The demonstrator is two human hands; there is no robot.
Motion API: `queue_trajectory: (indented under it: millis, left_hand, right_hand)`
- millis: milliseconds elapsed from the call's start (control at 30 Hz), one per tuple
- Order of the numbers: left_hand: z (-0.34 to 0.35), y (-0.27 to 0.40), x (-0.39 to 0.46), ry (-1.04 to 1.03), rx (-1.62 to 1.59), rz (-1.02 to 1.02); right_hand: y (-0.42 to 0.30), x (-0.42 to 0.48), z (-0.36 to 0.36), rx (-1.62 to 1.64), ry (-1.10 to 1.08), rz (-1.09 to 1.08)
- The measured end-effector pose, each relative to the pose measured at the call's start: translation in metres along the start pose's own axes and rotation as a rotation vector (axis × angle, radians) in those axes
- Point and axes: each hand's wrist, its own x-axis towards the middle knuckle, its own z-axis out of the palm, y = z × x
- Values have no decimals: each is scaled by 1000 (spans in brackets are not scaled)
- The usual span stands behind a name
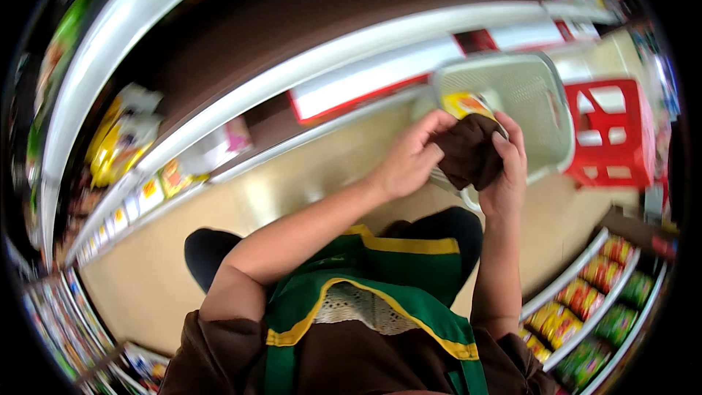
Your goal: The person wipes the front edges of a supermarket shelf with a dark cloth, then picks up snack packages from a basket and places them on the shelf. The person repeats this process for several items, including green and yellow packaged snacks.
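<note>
A crumpled dark brown cloth [469,151] is stretched between my two hands. My left hand [419,153] pinches its left side, and my right hand [507,159] grips its right edge with the thumb on top. Below the cloth stands a pale grey-green plastic basket [535,104] with perforated walls. A yellow packet [463,103] shows inside it, just beyond the cloth, partly hidden by it and blurred.
A red plastic crate [609,131] stands right of the basket. Ahead runs a brown shelf [351,49] with a white edge; yellow bags [123,142] sit at its left. Snack packets [576,299] fill racks at lower right. Beige floor tiles [323,175] lie between.
</note>
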Motion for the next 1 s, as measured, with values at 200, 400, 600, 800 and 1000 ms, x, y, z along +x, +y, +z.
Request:
queue_trajectory:
  millis: [200,400,600,800,1000]
  left_hand:
    - [-40,33,-85,320,-167,21]
    - [-88,56,-188,528,352,-105]
    - [-141,112,-266,799,264,20]
    - [-216,132,-323,1329,567,340]
    - [-296,169,-367,1592,942,197]
  right_hand:
    - [55,-17,64,122,-436,387]
    - [121,-48,142,14,-402,612]
    - [158,-76,237,-122,-721,282]
    - [189,-75,317,-505,-788,-347]
    - [209,-59,356,-487,-694,-361]
